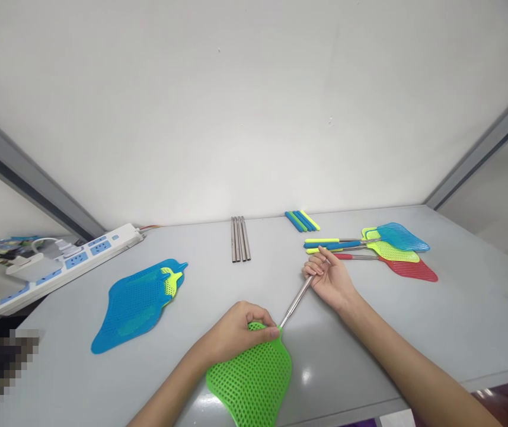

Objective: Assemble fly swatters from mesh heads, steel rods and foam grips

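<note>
Near the table's front edge, my left hand (249, 329) pinches the neck of a green perforated fly swatter head (256, 379). A silver metal rod (294, 303) runs from that neck up and to the right. My right hand (327, 276) has its fingers curled round the rod's far end, which they partly hide. Just beyond the right hand lie several fly swatters with rods and coloured grips: a blue head (402, 236), a yellow one (393, 251) and a red one (414, 270).
Several loose metal rods (241, 240) lie by the wall, with several blue, green and yellow grips (302, 220) to their right. Stacked blue swatter heads (136, 302), with a yellow one (172, 283) among them, are at left. A white power strip (89, 252) with plugs runs along the left edge.
</note>
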The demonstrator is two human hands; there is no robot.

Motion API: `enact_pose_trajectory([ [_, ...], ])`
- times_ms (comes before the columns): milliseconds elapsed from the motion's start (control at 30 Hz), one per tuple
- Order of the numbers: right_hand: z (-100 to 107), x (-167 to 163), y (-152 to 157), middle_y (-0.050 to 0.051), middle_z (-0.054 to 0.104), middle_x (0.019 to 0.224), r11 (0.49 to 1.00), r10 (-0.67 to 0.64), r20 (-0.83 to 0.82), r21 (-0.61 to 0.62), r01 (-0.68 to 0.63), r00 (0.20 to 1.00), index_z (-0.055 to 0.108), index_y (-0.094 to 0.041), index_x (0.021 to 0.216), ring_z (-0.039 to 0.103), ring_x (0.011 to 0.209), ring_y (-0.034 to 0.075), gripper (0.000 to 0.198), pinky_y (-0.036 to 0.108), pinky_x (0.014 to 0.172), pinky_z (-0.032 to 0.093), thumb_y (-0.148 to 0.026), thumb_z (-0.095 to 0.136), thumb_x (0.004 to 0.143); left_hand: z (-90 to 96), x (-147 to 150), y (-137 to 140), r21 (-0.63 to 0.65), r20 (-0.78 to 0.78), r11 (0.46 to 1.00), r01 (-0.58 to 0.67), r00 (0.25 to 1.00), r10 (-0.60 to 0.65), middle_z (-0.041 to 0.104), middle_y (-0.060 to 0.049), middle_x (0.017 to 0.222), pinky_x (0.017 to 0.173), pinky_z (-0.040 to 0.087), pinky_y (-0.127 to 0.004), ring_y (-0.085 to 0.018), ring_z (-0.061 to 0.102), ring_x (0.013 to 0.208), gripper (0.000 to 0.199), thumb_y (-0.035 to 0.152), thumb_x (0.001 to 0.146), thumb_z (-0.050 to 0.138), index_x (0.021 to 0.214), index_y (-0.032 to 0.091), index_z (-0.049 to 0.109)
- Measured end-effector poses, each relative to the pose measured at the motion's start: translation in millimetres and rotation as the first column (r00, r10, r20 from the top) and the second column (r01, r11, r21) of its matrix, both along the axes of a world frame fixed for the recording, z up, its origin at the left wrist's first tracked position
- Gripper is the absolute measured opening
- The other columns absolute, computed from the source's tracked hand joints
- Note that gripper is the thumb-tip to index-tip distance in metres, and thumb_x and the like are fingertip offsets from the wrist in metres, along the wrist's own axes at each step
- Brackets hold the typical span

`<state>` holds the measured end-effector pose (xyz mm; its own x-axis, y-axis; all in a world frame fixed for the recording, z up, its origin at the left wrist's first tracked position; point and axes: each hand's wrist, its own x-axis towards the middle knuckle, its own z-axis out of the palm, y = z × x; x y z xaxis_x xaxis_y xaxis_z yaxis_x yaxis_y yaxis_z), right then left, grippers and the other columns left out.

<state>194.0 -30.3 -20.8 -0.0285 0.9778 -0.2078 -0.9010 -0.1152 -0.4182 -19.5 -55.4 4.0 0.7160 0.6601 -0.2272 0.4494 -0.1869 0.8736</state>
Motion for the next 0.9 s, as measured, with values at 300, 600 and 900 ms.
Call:
enact_pose_trajectory([
  [300, -0.2, 0.2, -1.7, -0.008, 0.019, 0.044, 0.998, 0.053, -0.185, -0.004, -0.055, 0.981, 0.027, -0.018, 0.054, 0.024, 0.037, 0.005, 0.032, 0.02, 0.039, 0.031, -0.028, 0.048, 0.077, 2.5, 0.2, 0.5, -0.02, 0.013, 1.0, 0.013, 1.0, -0.012, 0.061, 0.0, 0.069, 0.064, 0.039, -0.019, -0.011, 0.053, 0.066, 0.024, 0.035, 0.073, 0.049, 0.072, 0.015, 0.063],
  [600, -2.9, -0.4, -1.1, -0.008, 0.019, 0.043, 0.999, 0.041, -0.254, -0.01, -0.045, 0.966, 0.025, -0.019, 0.054, 0.024, 0.035, 0.006, 0.032, 0.02, 0.038, 0.03, -0.028, 0.044, 0.079, 1.0, -0.5, 0.7, -0.012, 0.03, 1.0, 0.016, 0.999, -0.016, 0.061, 0.0, 0.068, 0.063, 0.038, -0.019, -0.012, 0.053, 0.066, 0.025, 0.036, 0.073, 0.05, 0.072, 0.015, 0.063],
  [900, -4.2, 1.2, -1.5, -0.008, 0.019, 0.043, 0.998, 0.061, -0.258, 0.007, -0.061, 0.964, 0.024, -0.019, 0.054, 0.023, 0.035, 0.006, 0.032, 0.02, 0.038, 0.03, -0.027, 0.043, 0.078, 0.7, -0.4, 0.4, -0.008, 0.035, 1.0, 0.015, 0.999, -0.015, 0.062, -0.001, 0.069, 0.063, 0.038, -0.02, -0.012, 0.053, 0.066, 0.027, 0.037, 0.073, 0.049, 0.071, 0.015, 0.063],
])
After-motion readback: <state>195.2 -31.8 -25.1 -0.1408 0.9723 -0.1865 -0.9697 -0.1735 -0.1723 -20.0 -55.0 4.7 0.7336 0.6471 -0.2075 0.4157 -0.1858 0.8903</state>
